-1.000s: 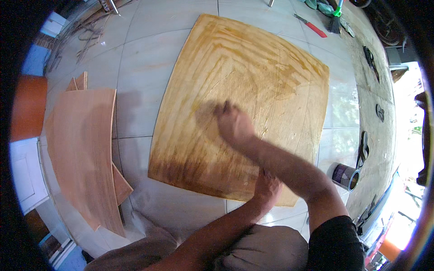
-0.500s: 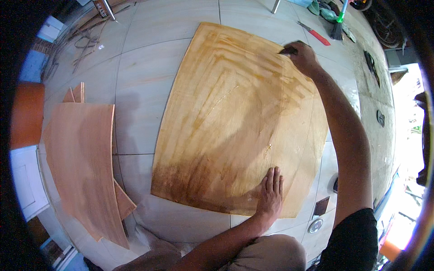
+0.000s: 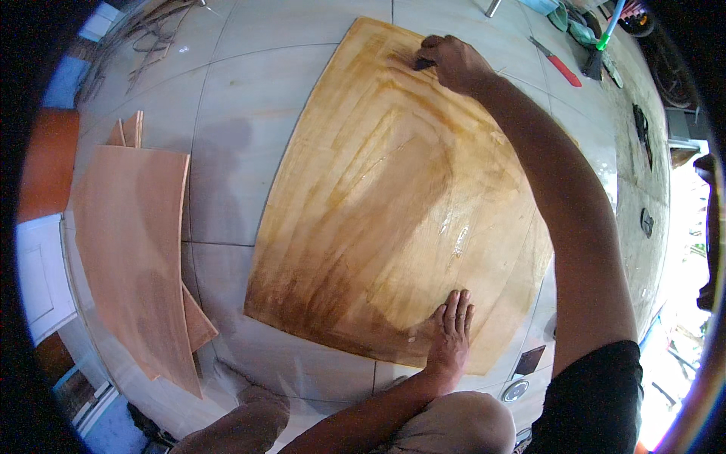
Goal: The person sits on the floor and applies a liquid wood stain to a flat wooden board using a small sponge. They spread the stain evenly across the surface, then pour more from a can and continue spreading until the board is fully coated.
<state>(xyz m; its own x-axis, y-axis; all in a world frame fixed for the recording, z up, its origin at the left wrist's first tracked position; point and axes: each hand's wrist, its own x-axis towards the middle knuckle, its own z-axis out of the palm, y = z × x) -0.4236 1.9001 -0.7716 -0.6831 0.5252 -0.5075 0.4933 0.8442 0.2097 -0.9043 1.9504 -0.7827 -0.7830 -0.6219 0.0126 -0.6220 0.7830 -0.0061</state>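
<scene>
The large plywood sheet (image 3: 393, 204) lies flat on the tiled floor (image 3: 249, 98), its face glossy and amber with wet finish, darker streaks gathered at the corner nearest the person's knees. Beyond the left hand's outer side, well apart from it, a stack of thinner reddish veneer pieces (image 3: 136, 250) rests on the tiles.

The right hand (image 3: 454, 62) has shifted over the last second. It was first near the middle of the sheet, then at the far right corner, and now it sits along the far edge, a little further toward the left. The arm is stretched fully out. This hand is closed around a small dark applicator (image 3: 422, 64), likely a brush or pad, whose tip pokes out on the thumb side and touches the wood. Judging by that travel, the strokes are working across the far border, where the coat looks thinner and paler than the centre.

The left hand (image 3: 450, 329) has barely moved: it lies open, palm down, fingers spread, pressed on the sheet's near edge, holding nothing and bracing the body's lean.

Past the right hand, off the sheet, lie a red-handled tool (image 3: 556, 62) and a green-handled brush (image 3: 601, 45).
</scene>
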